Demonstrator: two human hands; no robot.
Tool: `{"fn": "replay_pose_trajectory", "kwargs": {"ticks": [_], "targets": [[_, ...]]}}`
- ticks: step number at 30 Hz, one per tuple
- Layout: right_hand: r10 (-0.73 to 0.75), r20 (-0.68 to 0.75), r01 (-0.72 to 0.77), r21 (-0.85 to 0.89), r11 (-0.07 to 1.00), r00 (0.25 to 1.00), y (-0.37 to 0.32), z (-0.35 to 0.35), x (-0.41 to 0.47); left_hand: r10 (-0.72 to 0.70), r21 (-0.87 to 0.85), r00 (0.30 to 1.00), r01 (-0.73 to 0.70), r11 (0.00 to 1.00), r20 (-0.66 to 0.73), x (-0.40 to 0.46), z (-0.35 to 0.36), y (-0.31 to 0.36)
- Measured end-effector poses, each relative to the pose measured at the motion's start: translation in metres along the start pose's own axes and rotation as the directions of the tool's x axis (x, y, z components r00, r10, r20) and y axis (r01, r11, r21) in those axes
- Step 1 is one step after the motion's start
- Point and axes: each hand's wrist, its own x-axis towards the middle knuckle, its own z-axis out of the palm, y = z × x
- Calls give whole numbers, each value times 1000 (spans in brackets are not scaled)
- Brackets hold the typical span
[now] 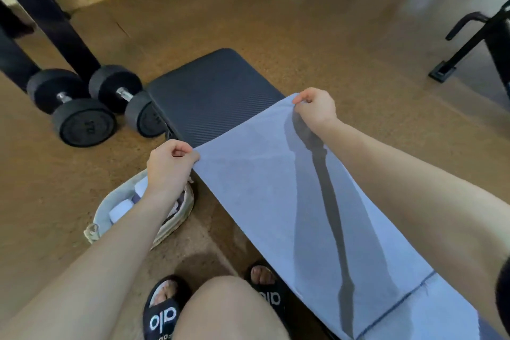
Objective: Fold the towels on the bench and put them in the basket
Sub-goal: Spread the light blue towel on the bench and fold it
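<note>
Lt-blue towel spread along counter, near end at 5 o'clock. Far corners pinched: L hand on left one, R hand on right. Basket on floor at 8 o'clock, rolled towels inside. Dumbbells at 10 o'clock.

The near part of the table is covered by the towel, which is cut off at the bottom picture edge. The basket is partly hidden behind the left forearm, so its contents cannot be counted.
</note>
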Motion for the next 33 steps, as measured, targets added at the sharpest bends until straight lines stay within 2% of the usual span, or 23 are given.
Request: {"fn": "replay_pose_trajectory", "kwargs": {"ticks": [2,5,7,9,12,15,17,19,22,24,28,31,33], "targets": [[-12,-12,12,17,1000,1000,-11,8,15,-12,-43,999,11,999,-38,9,-4,-1],[-94,36,96,-63,993,995,-31,20,29,-27,-73,996,21,997,-84,29,-12,-6],[-106,140,126,-146,981,984,-42,30,34,-18,-35,996,15,999,-88,41,-18,-7],[-103,227,154,-217,964,968,-47,35,34,14,85,999,-10,996,-52,47,-22,-6],[-193,177,233,-241,942,965,-43,23,17,110,225,994,-104,969,-11,39,-24,-2],[-205,119,229,-248,941,972,-23,-13,-23,279,307,959,-278,910,39,4,-19,19],[-173,136,205,-272,940,975,-1,-43,-56,392,385,895,-445,808,211,-34,-6,42],[-98,156,145,-328,933,983,27,-77,-91,437,359,781,-604,712,447,-84,13,69],[-12,110,58,-419,906,994,67,-124,-145,390,274,547,-776,568,741,-170,50,92],[28,50,-1,-472,882,998,89,-147,-179,363,259,440,-855,450,822,-223,77,93],[167,-7,-153,-439,886,986,111,-167,-235,425,341,364,-931,132,829,-285,118,77],[238,62,-189,-432,882,969,118,-163,-264,380,372,352,-928,23,855,-296,133,55],[231,58,-200,-333,922,971,121,-155,-277,327,350,328,-937,-7,886,-297,132,50]]}}
